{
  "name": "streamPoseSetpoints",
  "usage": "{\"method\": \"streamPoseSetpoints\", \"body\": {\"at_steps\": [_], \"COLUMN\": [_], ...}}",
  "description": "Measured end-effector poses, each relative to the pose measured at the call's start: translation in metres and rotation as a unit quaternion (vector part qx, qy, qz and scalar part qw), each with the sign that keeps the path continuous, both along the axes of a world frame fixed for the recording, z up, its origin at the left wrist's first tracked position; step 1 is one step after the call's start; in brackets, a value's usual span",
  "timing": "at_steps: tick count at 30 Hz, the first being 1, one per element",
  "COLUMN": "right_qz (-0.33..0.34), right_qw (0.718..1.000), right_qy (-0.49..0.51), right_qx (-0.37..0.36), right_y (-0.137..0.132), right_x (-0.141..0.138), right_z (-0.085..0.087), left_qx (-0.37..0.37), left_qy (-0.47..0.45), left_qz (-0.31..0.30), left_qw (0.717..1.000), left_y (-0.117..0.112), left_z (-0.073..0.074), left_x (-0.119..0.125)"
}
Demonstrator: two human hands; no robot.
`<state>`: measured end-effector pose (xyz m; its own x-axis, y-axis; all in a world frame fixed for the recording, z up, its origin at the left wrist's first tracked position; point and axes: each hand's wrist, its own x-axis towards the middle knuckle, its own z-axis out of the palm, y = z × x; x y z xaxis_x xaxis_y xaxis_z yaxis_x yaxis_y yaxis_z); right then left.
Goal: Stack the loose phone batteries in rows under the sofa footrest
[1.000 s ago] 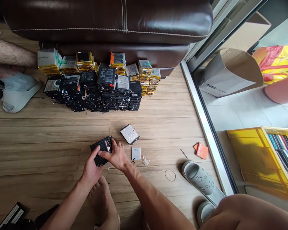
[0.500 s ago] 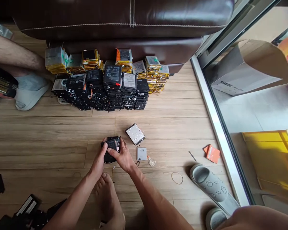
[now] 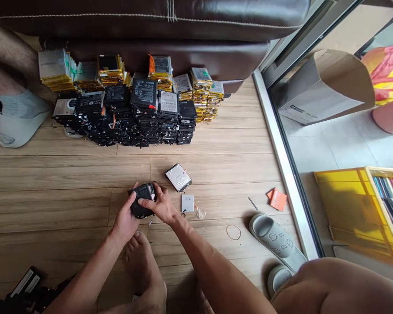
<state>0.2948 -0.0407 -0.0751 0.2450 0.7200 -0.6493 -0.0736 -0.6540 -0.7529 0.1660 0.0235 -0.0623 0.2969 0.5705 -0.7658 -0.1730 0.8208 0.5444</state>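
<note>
Both my hands hold a small stack of black phone batteries (image 3: 141, 205) just above the wooden floor. My left hand (image 3: 126, 218) grips its left side with the thumb on top. My right hand (image 3: 160, 206) closes over its right end, fingers pressed on the top. Just right of them lie a silver-faced battery (image 3: 178, 177) and a small white battery (image 3: 187, 203). My bare foot (image 3: 143, 266) rests on the floor below my hands.
Many stacked batteries (image 3: 131, 104), black and gold-edged, stand in rows against a brown leather sofa (image 3: 150, 22). Another person's leg and grey slipper (image 3: 16, 120) are at left. A rubber band (image 3: 233, 232), an orange card (image 3: 276, 199), grey slippers (image 3: 275, 242) and a yellow crate (image 3: 353, 209) lie to the right.
My hands and the black stack stay together in nearly the same place on the floor; my grip shifts slightly. The view swayed right, then back left.
</note>
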Motion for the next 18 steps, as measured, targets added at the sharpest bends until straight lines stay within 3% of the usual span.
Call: {"method": "streamPoseSetpoints", "body": {"at_steps": [5, 10, 14, 18], "right_qz": [0.029, 0.027, 0.018, -0.010], "right_qw": [0.999, 0.999, 0.999, 0.998], "right_qy": [-0.006, -0.026, -0.032, -0.055], "right_qx": [0.017, 0.017, 0.012, 0.036], "right_y": [0.004, 0.001, -0.004, -0.005], "right_x": [-0.006, -0.006, 0.005, 0.036], "right_z": [0.004, 0.017, 0.042, 0.081], "left_qx": [0.010, -0.018, -0.028, -0.033], "left_qy": [0.008, -0.011, -0.029, -0.039], "left_qz": [0.054, 0.070, 0.075, 0.028], "left_qw": [0.998, 0.997, 0.996, 0.998], "left_y": [-0.008, -0.016, -0.021, -0.019], "left_z": [-0.003, 0.006, 0.028, 0.064], "left_x": [0.001, 0.007, 0.018, 0.045]}}
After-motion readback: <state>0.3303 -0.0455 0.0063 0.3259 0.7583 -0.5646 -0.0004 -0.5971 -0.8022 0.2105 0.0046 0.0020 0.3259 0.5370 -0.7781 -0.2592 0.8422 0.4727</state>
